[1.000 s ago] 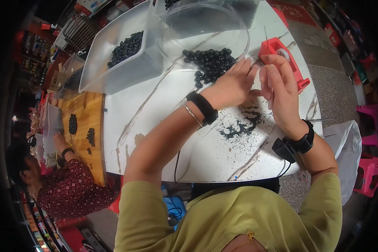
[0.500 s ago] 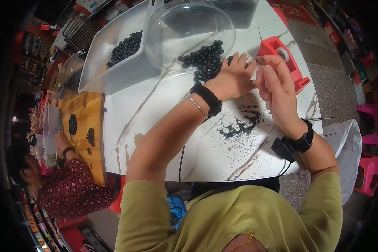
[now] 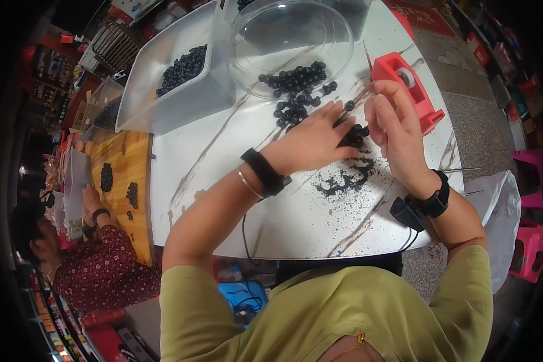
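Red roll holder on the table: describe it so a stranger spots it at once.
Start with the big white, brown-veined table and follow its surface to the right-hand side. There, to the right of the loose black beads, lies the long roll holder. Unlike the beads and the clear round container nearby, it is bright red and carries a pale roll.

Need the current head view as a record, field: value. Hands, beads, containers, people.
left hand: open, palm down, by black beads
right hand: fingertips pinched, apparently on a thin rod
clear bin: holds small dark pieces
red holder: beside right hand
dark crumbs: scattered on white table
co-worker: far left, beside wooden table
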Demonstrator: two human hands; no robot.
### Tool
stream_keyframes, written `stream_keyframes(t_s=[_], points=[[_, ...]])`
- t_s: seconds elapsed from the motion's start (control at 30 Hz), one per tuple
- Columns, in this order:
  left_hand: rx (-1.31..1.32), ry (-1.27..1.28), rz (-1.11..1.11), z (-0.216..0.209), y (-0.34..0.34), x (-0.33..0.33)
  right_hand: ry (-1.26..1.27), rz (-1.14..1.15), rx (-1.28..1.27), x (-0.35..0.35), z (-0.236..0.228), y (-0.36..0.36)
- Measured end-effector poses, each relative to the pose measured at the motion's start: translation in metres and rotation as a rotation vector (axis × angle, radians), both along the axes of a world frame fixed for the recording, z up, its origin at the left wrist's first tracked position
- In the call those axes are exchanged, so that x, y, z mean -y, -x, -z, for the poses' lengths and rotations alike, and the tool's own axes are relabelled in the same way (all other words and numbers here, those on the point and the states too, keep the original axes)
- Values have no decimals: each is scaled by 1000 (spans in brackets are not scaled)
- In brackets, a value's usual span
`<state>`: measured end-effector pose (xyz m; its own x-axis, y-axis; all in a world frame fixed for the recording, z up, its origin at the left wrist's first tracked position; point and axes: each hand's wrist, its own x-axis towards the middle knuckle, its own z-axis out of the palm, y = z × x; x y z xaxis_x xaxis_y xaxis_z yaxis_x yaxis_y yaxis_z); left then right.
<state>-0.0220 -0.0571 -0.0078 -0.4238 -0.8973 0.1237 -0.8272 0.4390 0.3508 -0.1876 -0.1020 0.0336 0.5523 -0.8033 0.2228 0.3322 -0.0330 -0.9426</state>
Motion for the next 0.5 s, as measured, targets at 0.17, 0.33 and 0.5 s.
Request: stream_keyframes(t_s=[0.17, 0.33, 0.5], points=[[-4, 8, -2, -19, -4, -7, 6, -9, -6, -2, -2, 0], [11, 8, -36, -16, 1, 24, -11, 6, -15, -3, 0, -1], [155, 99, -92, 5, 0, 46, 3, -19, -3, -4, -1, -1]])
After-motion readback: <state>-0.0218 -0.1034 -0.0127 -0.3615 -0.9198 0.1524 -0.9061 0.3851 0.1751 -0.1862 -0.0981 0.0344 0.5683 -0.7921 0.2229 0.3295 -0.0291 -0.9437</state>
